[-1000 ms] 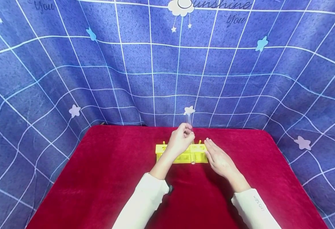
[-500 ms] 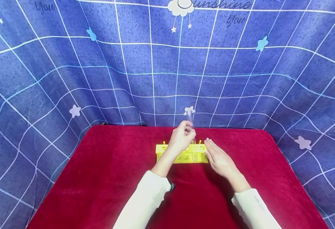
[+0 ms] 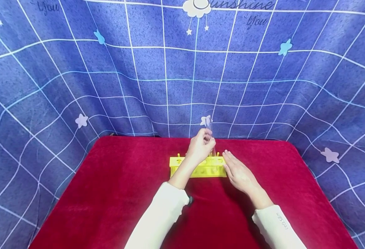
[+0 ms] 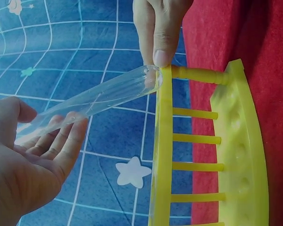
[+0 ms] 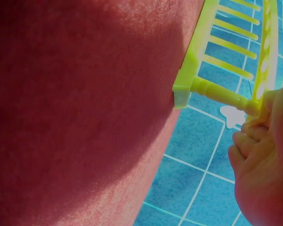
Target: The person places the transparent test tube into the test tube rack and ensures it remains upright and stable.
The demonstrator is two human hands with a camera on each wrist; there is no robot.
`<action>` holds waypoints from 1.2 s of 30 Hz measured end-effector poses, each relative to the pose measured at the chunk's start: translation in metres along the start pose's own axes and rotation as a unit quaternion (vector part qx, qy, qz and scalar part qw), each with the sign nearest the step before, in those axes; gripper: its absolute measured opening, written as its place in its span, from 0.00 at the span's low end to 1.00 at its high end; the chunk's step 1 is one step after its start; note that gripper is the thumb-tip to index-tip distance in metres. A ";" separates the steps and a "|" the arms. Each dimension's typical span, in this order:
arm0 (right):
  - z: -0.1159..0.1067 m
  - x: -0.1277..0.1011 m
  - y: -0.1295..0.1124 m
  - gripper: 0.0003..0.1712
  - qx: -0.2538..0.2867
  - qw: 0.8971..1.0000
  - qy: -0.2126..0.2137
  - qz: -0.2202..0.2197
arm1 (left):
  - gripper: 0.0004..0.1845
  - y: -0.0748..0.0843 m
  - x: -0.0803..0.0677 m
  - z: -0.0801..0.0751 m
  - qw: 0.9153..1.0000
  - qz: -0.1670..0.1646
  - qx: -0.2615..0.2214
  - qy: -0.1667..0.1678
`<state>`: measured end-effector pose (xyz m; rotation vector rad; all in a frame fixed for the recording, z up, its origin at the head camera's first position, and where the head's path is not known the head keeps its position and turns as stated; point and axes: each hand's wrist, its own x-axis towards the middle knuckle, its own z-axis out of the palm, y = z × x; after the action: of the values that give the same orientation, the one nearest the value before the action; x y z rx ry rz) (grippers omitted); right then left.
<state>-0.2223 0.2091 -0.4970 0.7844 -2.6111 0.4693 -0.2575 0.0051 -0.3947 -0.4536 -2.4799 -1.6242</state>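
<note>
My left hand (image 3: 206,139) pinches a clear glass test tube (image 3: 211,136) near its upper part and holds it nearly upright over the right end of a yellow tube rack (image 3: 182,162). In the left wrist view the left hand (image 4: 52,129) holds the tube (image 4: 99,99), whose rounded bottom is level with the top plate of the rack (image 4: 162,141). My right hand (image 3: 232,165) lies with straight fingers against the rack's right end. Its fingertips (image 4: 161,47) touch the top plate's corner. The right wrist view shows the right hand (image 5: 262,141) on the rack (image 5: 212,56).
The rack stands near the far middle of a table under a red velvet cloth (image 3: 107,193). A blue checked backdrop (image 3: 139,69) with stars hangs close behind it. White sleeves (image 3: 160,214) cover both forearms.
The left hand has lifted the tube up and slightly right, so its bottom has risen from deep in the rack to about the top plate. The right hand has stayed put.
</note>
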 end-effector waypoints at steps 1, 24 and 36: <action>0.000 0.000 0.000 0.30 0.000 1.000 -0.001 0.001 | 0.14 0.000 0.001 0.000 1.000 0.001 0.000 0.002; 0.002 -0.001 0.001 0.30 -0.001 1.000 0.005 0.000 | 0.16 0.002 0.012 0.009 0.999 0.007 0.017 0.030; 0.002 -0.001 0.000 0.30 -0.002 1.000 0.016 -0.003 | 0.18 0.006 0.017 0.014 0.999 0.030 0.024 0.036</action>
<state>-0.2223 0.2087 -0.4988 0.7770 -2.5795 0.4701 -0.2707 0.0230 -0.3908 -0.4489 -2.4231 -1.5281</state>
